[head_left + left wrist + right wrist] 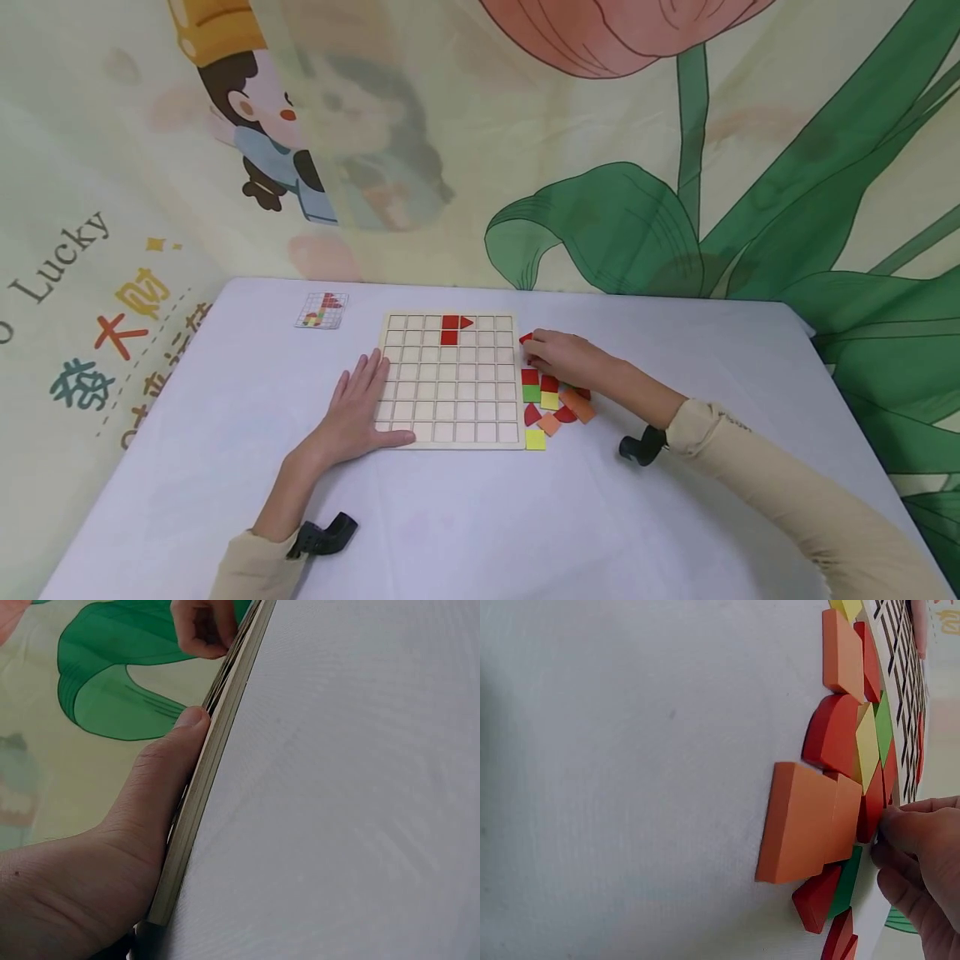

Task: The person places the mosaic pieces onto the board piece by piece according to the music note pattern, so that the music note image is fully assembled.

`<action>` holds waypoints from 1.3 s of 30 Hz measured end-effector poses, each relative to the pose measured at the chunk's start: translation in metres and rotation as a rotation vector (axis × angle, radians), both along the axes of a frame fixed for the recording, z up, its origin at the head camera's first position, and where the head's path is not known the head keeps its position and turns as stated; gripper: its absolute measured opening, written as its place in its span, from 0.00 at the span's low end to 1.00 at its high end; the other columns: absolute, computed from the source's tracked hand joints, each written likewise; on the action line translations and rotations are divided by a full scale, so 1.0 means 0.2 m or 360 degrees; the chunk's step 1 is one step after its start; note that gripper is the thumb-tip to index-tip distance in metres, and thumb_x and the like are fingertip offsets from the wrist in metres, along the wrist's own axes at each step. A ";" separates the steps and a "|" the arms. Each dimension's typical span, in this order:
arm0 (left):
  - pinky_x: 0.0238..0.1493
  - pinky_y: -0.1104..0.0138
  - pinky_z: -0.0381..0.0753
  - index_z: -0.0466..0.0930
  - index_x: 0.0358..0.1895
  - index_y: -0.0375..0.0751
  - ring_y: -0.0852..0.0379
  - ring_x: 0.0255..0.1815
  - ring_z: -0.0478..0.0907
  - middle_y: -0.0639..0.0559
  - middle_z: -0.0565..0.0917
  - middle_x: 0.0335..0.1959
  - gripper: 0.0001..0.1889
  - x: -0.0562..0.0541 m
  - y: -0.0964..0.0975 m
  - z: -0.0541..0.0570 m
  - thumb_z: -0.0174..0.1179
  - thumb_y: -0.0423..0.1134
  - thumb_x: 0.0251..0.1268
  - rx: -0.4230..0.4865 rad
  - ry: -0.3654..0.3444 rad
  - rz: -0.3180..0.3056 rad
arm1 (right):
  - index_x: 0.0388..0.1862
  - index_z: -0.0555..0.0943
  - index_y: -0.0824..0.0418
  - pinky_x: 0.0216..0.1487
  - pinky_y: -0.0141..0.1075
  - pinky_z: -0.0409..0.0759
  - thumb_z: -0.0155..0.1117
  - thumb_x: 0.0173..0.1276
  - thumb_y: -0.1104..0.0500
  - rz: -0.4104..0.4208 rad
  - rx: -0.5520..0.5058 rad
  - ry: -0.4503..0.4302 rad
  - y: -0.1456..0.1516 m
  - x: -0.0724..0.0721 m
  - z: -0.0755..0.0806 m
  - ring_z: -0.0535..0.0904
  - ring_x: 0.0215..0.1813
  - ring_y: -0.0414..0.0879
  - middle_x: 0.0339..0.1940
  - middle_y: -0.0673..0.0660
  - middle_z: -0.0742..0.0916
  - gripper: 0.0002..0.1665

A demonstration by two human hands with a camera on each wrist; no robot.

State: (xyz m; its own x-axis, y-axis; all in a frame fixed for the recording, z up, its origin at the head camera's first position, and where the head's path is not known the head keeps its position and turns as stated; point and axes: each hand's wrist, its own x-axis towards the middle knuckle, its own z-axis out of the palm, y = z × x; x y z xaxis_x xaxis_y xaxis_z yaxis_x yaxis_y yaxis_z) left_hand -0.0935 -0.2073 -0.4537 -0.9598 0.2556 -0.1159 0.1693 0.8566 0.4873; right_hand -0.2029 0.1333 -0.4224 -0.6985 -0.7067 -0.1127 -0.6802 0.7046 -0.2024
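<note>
A wooden grid board [465,445] lies on the white table. In its far rows sit two red squares [449,337] and a red triangle [467,322]. My left hand [348,421] spreads its straight fingers along the board's left edge, thumb [169,761] against the near edge. Beyond the right edge, my right hand [566,354] is bent over loose coloured pieces, thumb and fingertips [896,821] close together beside a red piece [871,808]. I cannot tell whether a piece is between them. Another red piece [527,337] shows by its fingers in the head view.
Red, orange, green and yellow pieces crowd the board's right side, including an orange block [799,825], a green square [531,393] and a yellow square [536,440]. A small pattern card [303,319] lies at the back left. A printed cloth [600,225] hangs behind the table.
</note>
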 end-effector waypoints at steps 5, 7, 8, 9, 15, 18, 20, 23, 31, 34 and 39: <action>0.76 0.40 0.35 0.40 0.77 0.31 0.37 0.81 0.33 0.37 0.39 0.80 0.64 0.00 0.00 0.00 0.69 0.63 0.47 0.0006 0.0010 -0.0002 | 0.50 0.80 0.54 0.47 0.32 0.85 0.68 0.65 0.57 0.0098 -0.0005 0.0115 0.01 0.00 -0.01 0.79 0.47 0.43 0.46 0.53 0.84 0.14; 0.76 0.40 0.35 0.40 0.77 0.31 0.37 0.81 0.33 0.37 0.39 0.80 0.64 0.00 0.00 0.00 0.69 0.63 0.47 0.0009 0.0013 -0.0005 | 0.50 0.81 0.55 0.48 0.33 0.85 0.68 0.65 0.57 0.0147 -0.0002 0.0149 0.01 0.00 -0.01 0.80 0.47 0.43 0.47 0.54 0.84 0.15; 0.76 0.40 0.35 0.40 0.77 0.31 0.37 0.81 0.33 0.37 0.39 0.80 0.64 0.00 0.00 0.00 0.69 0.64 0.47 0.0008 0.0013 -0.0006 | 0.50 0.81 0.55 0.49 0.33 0.85 0.68 0.64 0.57 0.0168 -0.0001 0.0160 0.01 0.00 -0.01 0.80 0.47 0.44 0.47 0.54 0.84 0.15; 0.76 0.40 0.35 0.40 0.77 0.31 0.37 0.81 0.33 0.37 0.39 0.80 0.64 0.00 0.00 -0.01 0.69 0.64 0.47 0.0006 0.0014 -0.0007 | 0.49 0.82 0.56 0.49 0.33 0.85 0.68 0.64 0.58 0.0177 -0.0004 0.0159 0.02 0.00 -0.01 0.79 0.47 0.44 0.47 0.55 0.84 0.15; 0.76 0.39 0.35 0.40 0.77 0.31 0.36 0.80 0.33 0.37 0.39 0.80 0.64 0.01 -0.01 0.00 0.69 0.64 0.47 0.0013 0.0016 -0.0003 | 0.50 0.84 0.56 0.42 0.29 0.83 0.69 0.64 0.58 0.0165 -0.0069 0.0161 0.01 -0.01 -0.02 0.76 0.39 0.41 0.40 0.54 0.82 0.15; 0.76 0.39 0.35 0.40 0.77 0.30 0.36 0.80 0.34 0.36 0.39 0.80 0.64 0.01 -0.01 0.00 0.69 0.64 0.47 0.0013 0.0014 -0.0002 | 0.51 0.85 0.56 0.39 0.26 0.82 0.69 0.64 0.58 0.0129 -0.0096 0.0133 0.00 -0.02 -0.02 0.74 0.38 0.40 0.38 0.54 0.81 0.16; 0.76 0.40 0.35 0.40 0.77 0.30 0.36 0.80 0.33 0.37 0.39 0.80 0.64 0.01 0.00 0.00 0.69 0.64 0.47 0.0009 0.0009 -0.0002 | 0.51 0.85 0.58 0.38 0.25 0.82 0.69 0.64 0.58 0.0110 -0.0106 0.0119 0.00 -0.03 -0.02 0.75 0.38 0.39 0.38 0.54 0.81 0.16; 0.76 0.40 0.35 0.40 0.77 0.30 0.36 0.81 0.33 0.37 0.39 0.80 0.63 0.01 0.00 0.00 0.69 0.63 0.47 0.0019 0.0010 -0.0007 | 0.51 0.85 0.58 0.39 0.26 0.83 0.68 0.64 0.58 0.0067 -0.0165 0.0122 -0.01 -0.04 0.00 0.76 0.39 0.40 0.39 0.54 0.81 0.16; 0.76 0.40 0.35 0.40 0.77 0.31 0.37 0.81 0.33 0.37 0.39 0.80 0.64 0.00 -0.01 -0.01 0.68 0.64 0.47 -0.0010 0.0021 -0.0010 | 0.51 0.84 0.57 0.46 0.31 0.84 0.64 0.68 0.59 0.0136 -0.0301 0.0106 -0.11 -0.09 0.01 0.78 0.44 0.43 0.44 0.55 0.82 0.14; 0.76 0.40 0.35 0.41 0.77 0.31 0.36 0.81 0.34 0.37 0.39 0.80 0.64 0.00 -0.01 -0.01 0.68 0.64 0.47 -0.0013 0.0022 -0.0013 | 0.52 0.82 0.58 0.50 0.32 0.83 0.62 0.70 0.58 0.0169 -0.0268 0.0101 -0.16 -0.10 0.00 0.78 0.47 0.43 0.47 0.55 0.82 0.13; 0.76 0.39 0.36 0.41 0.77 0.30 0.36 0.81 0.34 0.37 0.40 0.80 0.63 0.01 -0.01 -0.01 0.69 0.64 0.47 0.0011 0.0025 -0.0011 | 0.51 0.81 0.58 0.54 0.32 0.82 0.60 0.71 0.59 0.0163 -0.0242 0.0153 -0.25 -0.13 -0.02 0.79 0.48 0.43 0.47 0.53 0.83 0.12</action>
